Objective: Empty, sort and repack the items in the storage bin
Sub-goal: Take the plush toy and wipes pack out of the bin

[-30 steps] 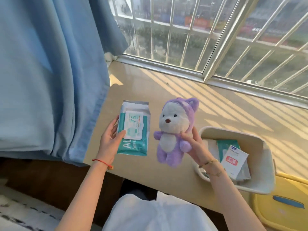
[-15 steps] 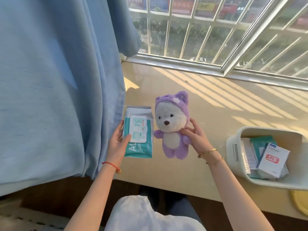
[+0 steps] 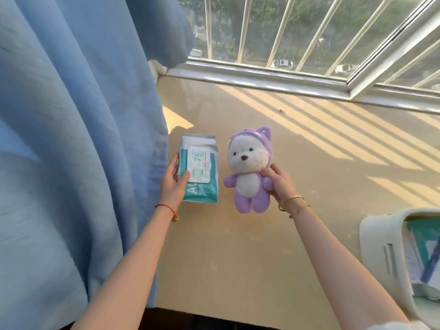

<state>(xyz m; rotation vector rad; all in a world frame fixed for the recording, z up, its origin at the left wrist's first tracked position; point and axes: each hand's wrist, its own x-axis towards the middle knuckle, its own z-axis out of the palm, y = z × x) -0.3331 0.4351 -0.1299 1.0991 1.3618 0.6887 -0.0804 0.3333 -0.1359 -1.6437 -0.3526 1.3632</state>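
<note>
A blue curtain (image 3: pixel 71 139) hangs at the left of the beige worktop (image 3: pixel 238 253), its edge just beside the wipes pack (image 3: pixel 199 170). The barred window (image 3: pixel 309 32) runs along the worktop's far side. The white storage bin (image 3: pixel 381 248) sits well right of the wipes pack at the frame's edge, with papers and a teal packet inside. The wipes pack lies flat on the worktop; the left hand (image 3: pixel 172 182) holds its near-left corner, thumb on top. Just right of the pack, the right hand (image 3: pixel 278 183) has its grip closed around the purple plush bear (image 3: pixel 248 171), pinching it at the neck, upright and facing the camera.
</note>
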